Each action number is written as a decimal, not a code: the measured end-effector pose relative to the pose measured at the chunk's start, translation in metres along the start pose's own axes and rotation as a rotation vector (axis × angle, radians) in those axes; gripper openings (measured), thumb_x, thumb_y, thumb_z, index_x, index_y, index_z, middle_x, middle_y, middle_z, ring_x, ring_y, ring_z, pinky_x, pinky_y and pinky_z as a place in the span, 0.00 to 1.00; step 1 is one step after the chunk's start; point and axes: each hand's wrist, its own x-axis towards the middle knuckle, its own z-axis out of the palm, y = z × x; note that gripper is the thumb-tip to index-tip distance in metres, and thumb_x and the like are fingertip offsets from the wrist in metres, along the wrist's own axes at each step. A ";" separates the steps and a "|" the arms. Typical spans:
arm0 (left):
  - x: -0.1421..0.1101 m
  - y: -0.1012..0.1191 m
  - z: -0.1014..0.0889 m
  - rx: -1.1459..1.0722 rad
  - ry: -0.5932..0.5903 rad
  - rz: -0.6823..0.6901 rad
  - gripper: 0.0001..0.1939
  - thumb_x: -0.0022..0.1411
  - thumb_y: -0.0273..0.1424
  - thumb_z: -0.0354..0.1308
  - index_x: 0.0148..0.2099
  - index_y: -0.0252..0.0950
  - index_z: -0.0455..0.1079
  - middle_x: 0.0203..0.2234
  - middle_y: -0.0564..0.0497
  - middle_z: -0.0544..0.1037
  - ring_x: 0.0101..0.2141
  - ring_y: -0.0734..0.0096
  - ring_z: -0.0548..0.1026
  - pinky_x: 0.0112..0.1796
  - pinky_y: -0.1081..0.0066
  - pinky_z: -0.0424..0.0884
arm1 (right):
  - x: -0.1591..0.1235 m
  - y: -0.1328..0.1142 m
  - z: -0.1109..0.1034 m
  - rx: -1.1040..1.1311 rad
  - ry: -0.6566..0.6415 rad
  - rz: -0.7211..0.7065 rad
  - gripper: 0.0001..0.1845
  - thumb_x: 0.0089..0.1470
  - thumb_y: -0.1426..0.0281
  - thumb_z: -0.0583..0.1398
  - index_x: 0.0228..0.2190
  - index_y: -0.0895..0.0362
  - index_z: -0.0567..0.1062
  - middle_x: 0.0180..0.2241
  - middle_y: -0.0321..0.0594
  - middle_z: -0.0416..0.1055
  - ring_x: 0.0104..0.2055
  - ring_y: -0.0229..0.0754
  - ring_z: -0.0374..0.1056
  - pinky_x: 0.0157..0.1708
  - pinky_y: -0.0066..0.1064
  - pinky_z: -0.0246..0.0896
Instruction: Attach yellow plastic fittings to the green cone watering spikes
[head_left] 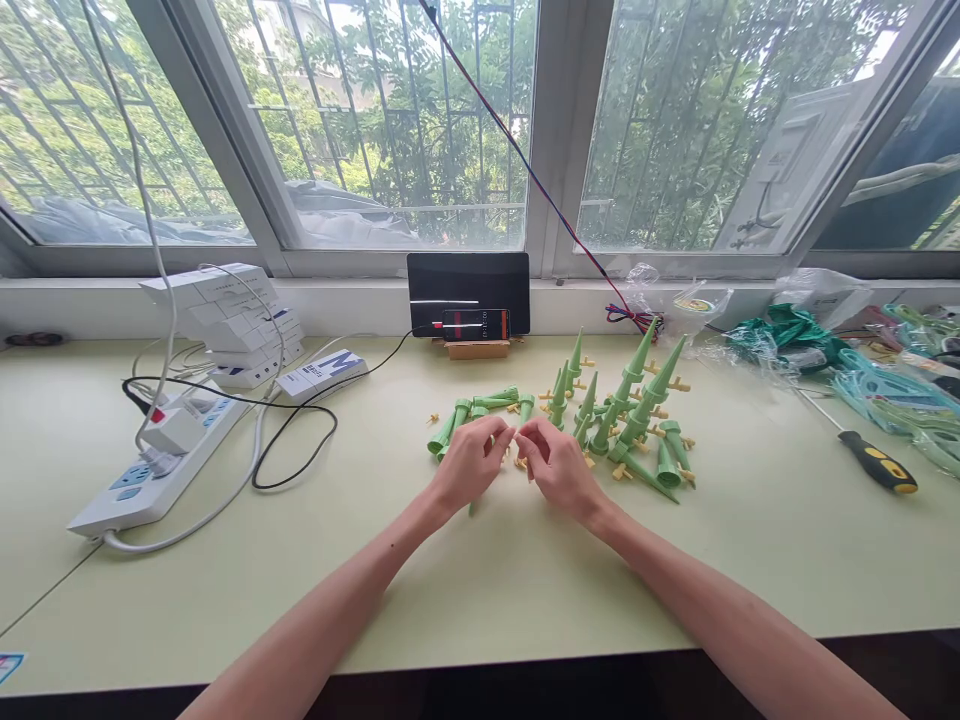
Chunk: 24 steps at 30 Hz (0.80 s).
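My left hand (472,460) and my right hand (557,465) come together over the middle of the table, both closed in a pinch with fingertips almost touching. Whatever is between the fingertips is too small to make out. A green tip (472,509) shows below my left hand; I cannot tell whether that hand holds it. Just behind my left hand lie several hollow green plant watering spikes (445,432). To the right of my right hand, more green spikes with yellow valves (646,405) are clustered, many upright and some lying down. One small yellow valve (433,418) lies apart.
A phone (475,325) leans on a dark tablet (469,280) at the back. On the left are a power strip (169,465), cables and stacked white boxes (244,330). A screwdriver (876,462) and plastic bags (795,338) lie on the right.
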 end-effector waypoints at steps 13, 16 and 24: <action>0.002 0.000 0.000 -0.106 -0.020 -0.078 0.19 0.68 0.38 0.47 0.25 0.37 0.60 0.18 0.56 0.64 0.20 0.76 0.58 0.23 0.73 0.56 | 0.001 0.000 0.000 -0.005 0.016 -0.025 0.12 0.63 0.60 0.54 0.37 0.56 0.70 0.33 0.39 0.72 0.24 0.35 0.64 0.25 0.28 0.61; 0.003 0.000 -0.001 -0.010 0.048 -0.065 0.20 0.68 0.38 0.48 0.24 0.37 0.60 0.18 0.55 0.64 0.20 0.75 0.59 0.25 0.72 0.57 | 0.001 0.000 -0.001 -0.026 0.031 -0.026 0.12 0.64 0.61 0.53 0.36 0.56 0.70 0.32 0.39 0.72 0.24 0.36 0.64 0.25 0.28 0.60; 0.001 -0.006 -0.003 0.244 0.166 -0.086 0.08 0.66 0.33 0.51 0.36 0.37 0.70 0.34 0.50 0.74 0.23 0.74 0.66 0.30 0.69 0.64 | 0.002 0.000 0.000 -0.114 0.088 -0.056 0.11 0.63 0.63 0.54 0.35 0.56 0.70 0.31 0.38 0.71 0.23 0.35 0.62 0.25 0.28 0.58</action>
